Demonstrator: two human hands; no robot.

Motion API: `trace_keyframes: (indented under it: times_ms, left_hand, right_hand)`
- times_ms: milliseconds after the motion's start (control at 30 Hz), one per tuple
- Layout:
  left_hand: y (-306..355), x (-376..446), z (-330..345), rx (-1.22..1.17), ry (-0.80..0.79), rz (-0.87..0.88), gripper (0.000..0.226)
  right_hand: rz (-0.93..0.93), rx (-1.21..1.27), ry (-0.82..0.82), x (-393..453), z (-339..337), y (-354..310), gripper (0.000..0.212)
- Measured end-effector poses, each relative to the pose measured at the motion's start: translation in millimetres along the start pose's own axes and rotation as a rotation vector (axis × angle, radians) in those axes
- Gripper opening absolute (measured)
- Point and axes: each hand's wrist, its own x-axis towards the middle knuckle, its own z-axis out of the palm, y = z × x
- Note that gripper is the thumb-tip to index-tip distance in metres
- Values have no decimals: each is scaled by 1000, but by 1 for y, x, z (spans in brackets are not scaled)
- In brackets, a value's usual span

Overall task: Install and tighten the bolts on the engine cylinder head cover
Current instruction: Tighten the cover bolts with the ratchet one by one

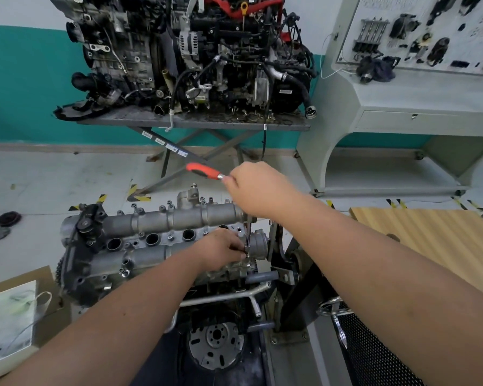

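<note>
At the lower left of the frame a white box (7,321) sits on cardboard, and two dark round caps (4,224) lie on the floor above it. Just right of these, in the lower middle, the cylinder head cover (156,232) lies on its stand, grey cast metal with a row of round plug wells along its centre and small bolts (171,237) showing at several spots on its flanges.

Toward the right end of the cover, the left hand (219,249) has its fingers curled narrowly around the foot of a slim extension bar (248,238), steadying the socket on a bolt near the cover's edge; the bolt itself is hidden under the fingers. The bar rises nearly upright to the right hand (258,188), which grips the head of a ratchet (204,171), fingers closed round it, its red handle pointing to the upper left.

The step in hand looks like running down a bolt at this end. To do it well, I would keep the bar square to the bolt so the socket does not slip, let the left fingers guide rather than squeeze, and move the right hand out onto the red handle for final tightening, snugging evenly.

At the upper middle a second engine (190,57) stands on a table; at the upper right is a parts display board (430,32).
</note>
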Motion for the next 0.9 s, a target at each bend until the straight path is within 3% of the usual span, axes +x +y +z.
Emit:
trace_keyframes:
  times_ms: [167, 233, 333, 400, 500, 567, 733, 800, 833, 900]
  left_hand:
    - [0, 0, -1, -18, 2, 0, 7]
    - [-1, 1, 0, -5, 0, 2, 10]
    - [-4, 4, 0, -12, -8, -10, 8]
    - [-5, 5, 0, -17, -10, -3, 8]
    - [-6, 7, 1, -15, -6, 5, 8]
    - [-6, 6, 2, -14, -8, 3, 8]
    - [-8, 5, 2, -87, -3, -62, 12]
    - [-9, 5, 3, -42, -13, -57, 9]
    - [-9, 6, 4, -48, 0, -57, 19]
    - [-8, 7, 5, -40, 16, -46, 14]
  right_hand:
    - [355, 1221, -174, -7, -5, 10, 13]
    - [434, 1553, -181, -11, 7, 12, 10]
    - [490, 2033, 42, -13, 27, 11, 21]
    - [426, 2106, 245, -18, 38, 11, 31]
    - [284, 1732, 399, -23, 51, 10, 19]
    - [135, 1359, 471, -28, 58, 11, 22]
    - [-350, 396, 863, -23, 69, 26, 25]
    - [-428, 128, 867, -19, 62, 33, 20]
    - [-435, 12, 835, -19, 58, 35, 21]
    - [-407, -202, 716, -20, 49, 37, 26]
